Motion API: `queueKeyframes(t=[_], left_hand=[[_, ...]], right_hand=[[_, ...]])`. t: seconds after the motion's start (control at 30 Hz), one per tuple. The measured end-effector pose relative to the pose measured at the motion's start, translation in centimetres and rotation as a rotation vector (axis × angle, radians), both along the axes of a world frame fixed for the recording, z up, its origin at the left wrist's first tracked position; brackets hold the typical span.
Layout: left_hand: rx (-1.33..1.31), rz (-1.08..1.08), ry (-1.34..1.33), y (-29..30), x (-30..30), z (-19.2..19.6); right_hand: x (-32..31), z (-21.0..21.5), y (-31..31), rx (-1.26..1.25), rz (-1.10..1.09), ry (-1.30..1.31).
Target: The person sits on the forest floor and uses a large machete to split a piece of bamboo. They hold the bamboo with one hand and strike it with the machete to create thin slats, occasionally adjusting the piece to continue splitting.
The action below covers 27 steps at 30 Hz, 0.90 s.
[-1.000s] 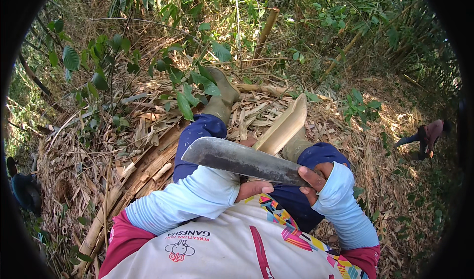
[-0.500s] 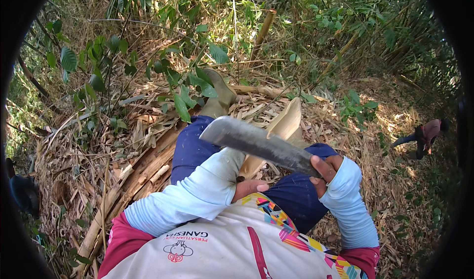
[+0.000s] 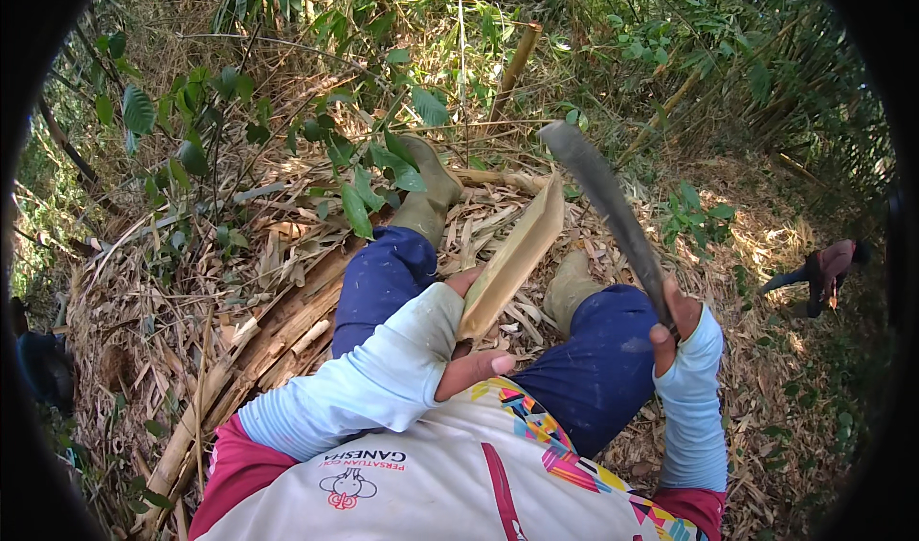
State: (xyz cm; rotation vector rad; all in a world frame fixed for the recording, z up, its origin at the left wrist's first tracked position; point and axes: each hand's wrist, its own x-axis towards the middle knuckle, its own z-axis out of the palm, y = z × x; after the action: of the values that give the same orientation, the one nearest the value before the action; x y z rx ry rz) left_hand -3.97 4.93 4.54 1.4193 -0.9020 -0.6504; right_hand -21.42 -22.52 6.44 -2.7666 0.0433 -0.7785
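Note:
My right hand [image 3: 670, 313] is wrapped round the handle end of a machete [image 3: 615, 206], whose dark broad blade points up and away, leaning left above the leaf litter. My left hand [image 3: 469, 373] grips the lower part of a pale, hewn wood piece [image 3: 514, 263]. Its fingers curl behind the piece and its thumb sticks out to the near right. The wood slants away between my knees, its pale cut face showing. Blade and wood are apart. The sleeve partly hides the left palm.
Split logs [image 3: 278, 340] lie at my left. Leafy stems [image 3: 359, 172] rise near my left boot [image 3: 428, 191]; my other boot [image 3: 571, 287] is behind the wood. A stump [image 3: 517, 67] stands ahead. Another person [image 3: 825, 273] is at far right. Dry leaves and chips cover the ground.
My right hand has swung the machete outward and upward to the right, from lying across the wood to pointing away. The wood piece has tilted slightly in my left hand, which stays nearly in place.

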Motion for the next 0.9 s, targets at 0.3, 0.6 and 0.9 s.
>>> queueKeyframes(t=[0.3, 0.6, 0.9], left_hand=[[0.036, -0.071, 0.087, 0.5, 0.3, -1.5], [0.05, 0.006, 0.112, 0.6, -0.1, -4.2], [-0.011, 0.03, 0.509, 0.0, -0.7, -5.0]], right_hand=[[0.3, -1.3, 3.5, -0.138, 0.253, 0.172], [0.6, -1.8, 3.8, -0.147, 0.316, 0.2], [0.5, -1.4, 3.8, -0.179, 0.267, 0.18]])
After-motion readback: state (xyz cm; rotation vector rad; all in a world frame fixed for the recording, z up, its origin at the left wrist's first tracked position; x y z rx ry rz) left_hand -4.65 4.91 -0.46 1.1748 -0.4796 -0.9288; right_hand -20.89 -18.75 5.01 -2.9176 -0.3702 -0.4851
